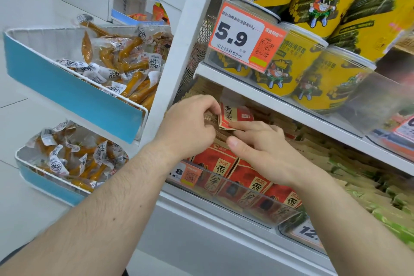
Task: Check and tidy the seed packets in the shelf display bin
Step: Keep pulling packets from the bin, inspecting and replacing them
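Reaching into the shelf bin (pixel 235 203) are two bare hands. The left hand (pixel 190 123) has its fingers curled over the top edge of one red and tan seed packet (pixel 233 117). It pinches that packet near the corner. The right hand (pixel 259 148) lies just below it. Its fingers are long and nearly straight, and they press on the lower edge of the same packet. Its thumb sticks out to the left and touches nothing that can be seen. The packet is tipped up a bit above the others.

More red seed packets (pixel 244 177) stand in a row in the front of the bin, leaning back behind its clear front wall. Brown packet edges (pixel 201 92) are packed tight behind the hands, going back under the shelf above. Green packets (pixel 380 199) fill the bin to the right, and they look blurry.

On the shelf above sit yellow tubs (pixel 298 60) with a cartoon figure on them. An orange price tag (pixel 244 36) that reads 5.9 hangs at the front of that shelf. A smaller orange tag (pixel 188 173) is stuck on the front of the seed bin, partly hidden by the left arm.

To the left of the white post (pixel 179 51) are two wire baskets with blue fronts. The upper basket (pixel 74 94) and the lower basket (pixel 49 186) both hold clear bags of orange-brown snacks (pixel 125 63).
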The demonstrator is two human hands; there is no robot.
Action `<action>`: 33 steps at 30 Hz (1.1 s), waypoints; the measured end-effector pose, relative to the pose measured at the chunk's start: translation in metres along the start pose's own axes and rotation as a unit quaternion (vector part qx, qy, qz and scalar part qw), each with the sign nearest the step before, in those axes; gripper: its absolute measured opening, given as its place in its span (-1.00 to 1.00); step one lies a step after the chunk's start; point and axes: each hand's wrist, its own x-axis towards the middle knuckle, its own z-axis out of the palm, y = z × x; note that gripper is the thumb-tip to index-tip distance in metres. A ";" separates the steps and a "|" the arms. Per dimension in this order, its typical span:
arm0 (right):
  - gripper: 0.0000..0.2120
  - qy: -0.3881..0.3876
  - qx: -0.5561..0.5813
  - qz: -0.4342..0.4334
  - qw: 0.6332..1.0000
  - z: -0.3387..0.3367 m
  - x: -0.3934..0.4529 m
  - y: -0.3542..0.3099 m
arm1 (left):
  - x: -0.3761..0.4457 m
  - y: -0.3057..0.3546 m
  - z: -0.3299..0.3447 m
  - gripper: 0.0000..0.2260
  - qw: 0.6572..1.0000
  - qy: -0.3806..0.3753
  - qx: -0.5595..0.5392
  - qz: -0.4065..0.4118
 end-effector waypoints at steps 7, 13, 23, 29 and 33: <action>-0.47 0.169 0.027 -0.059 0.983 0.018 -0.034 -0.017 | -0.021 -0.003 0.004 -0.74 0.987 -0.015 0.035 0.154; -0.80 0.324 0.070 -0.162 0.929 0.036 -0.048 -0.017 | -0.033 -0.002 0.003 -0.87 0.973 0.045 -0.004 0.226; -0.59 0.501 0.249 -0.180 0.809 -0.007 -0.061 -0.051 | -0.052 0.058 -0.030 -0.87 0.931 0.181 -0.259 0.184; -0.63 0.378 0.457 -0.031 0.804 -0.010 -0.057 -0.062 | -0.051 0.064 -0.017 -0.95 0.866 0.061 -0.492 -0.069; -0.78 0.318 0.500 0.080 0.802 -0.002 -0.059 -0.053 | -0.058 0.059 0.000 -0.94 0.826 0.010 -0.535 -0.177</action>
